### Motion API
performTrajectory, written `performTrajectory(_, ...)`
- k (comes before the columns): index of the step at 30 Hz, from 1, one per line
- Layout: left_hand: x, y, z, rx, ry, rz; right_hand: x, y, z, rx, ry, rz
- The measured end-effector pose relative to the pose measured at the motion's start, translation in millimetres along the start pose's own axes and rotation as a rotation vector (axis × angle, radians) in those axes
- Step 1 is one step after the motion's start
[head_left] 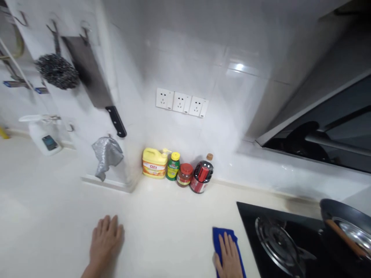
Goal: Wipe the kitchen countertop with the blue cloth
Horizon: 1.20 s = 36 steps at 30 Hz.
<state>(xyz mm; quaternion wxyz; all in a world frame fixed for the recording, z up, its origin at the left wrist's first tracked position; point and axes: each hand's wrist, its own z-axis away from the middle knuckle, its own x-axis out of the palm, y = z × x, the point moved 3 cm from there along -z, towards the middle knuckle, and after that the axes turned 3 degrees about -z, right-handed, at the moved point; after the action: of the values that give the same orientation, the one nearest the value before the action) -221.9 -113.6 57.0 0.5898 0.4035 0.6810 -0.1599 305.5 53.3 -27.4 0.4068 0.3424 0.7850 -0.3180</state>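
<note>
My left hand lies flat on the pale countertop, palm down, holding nothing. Under my right hand is a folded blue cloth, pressed flat on the counter just left of the black gas stove. The fingers of that hand are stretched out over the cloth, not wrapped round it. Against the wall stand a yellow detergent jug, a green bottle with a yellow cap, a red-lidded jar and a dark bottle with a red label.
A cleaver, a steel-wool scrubber and a grey cloth hang on the left wall. A white spray bottle stands far left. On the stove at right sits a wok. A range hood juts out above.
</note>
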Motion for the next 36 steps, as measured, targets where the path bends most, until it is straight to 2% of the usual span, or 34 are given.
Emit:
performTrajectory(3, -5.9, -45, 2, -0.128, -0.033, -0.041, 24, -4, -35, 0.145, 0.069, 0.131)
performTrajectory(5, -5.8, -56, 6, -0.158, -0.026, -0.054, 39, -21, -66, 0.231, 0.055, 0.222)
performTrajectory(7, -4.1, -55, 10, -0.139, 0.003, -0.061, 51, -48, -99, 0.303, -0.009, 0.299)
performTrajectory(11, -2.5, -47, 14, -0.112, 0.054, -0.043, 75, -125, -157, 0.343, -0.208, 0.367)
performTrajectory(16, -5.5, -44, 14, -0.096, 0.113, -0.034, 115, -232, -213, 0.252, -0.318, 0.279)
performTrajectory(20, -5.2, -45, 14, -0.101, 0.152, -0.044, 140, -312, -244, 0.158, -0.361, 0.113)
performTrajectory(23, -4.1, -48, 14, -0.089, 0.176, -0.035, 146, -362, -251, 0.026, -0.416, -0.026)
performTrajectory(26, -5.8, -51, 15, -0.068, 0.173, -0.008, 136, -395, -241, -0.151, -0.513, -0.182)
performTrajectory(29, -11.9, -50, 16, -0.050, 0.138, 0.030, 109, -408, -216, -0.301, -0.626, -0.271)
performTrajectory(32, -19.1, -48, 14, -0.050, 0.098, 0.083, 69, -404, -183, -0.476, -0.724, -0.322)
performTrajectory(36, -21.6, -46, 7, -0.069, 0.022, 0.165, 16, -378, -132, -0.641, -0.770, -0.354)
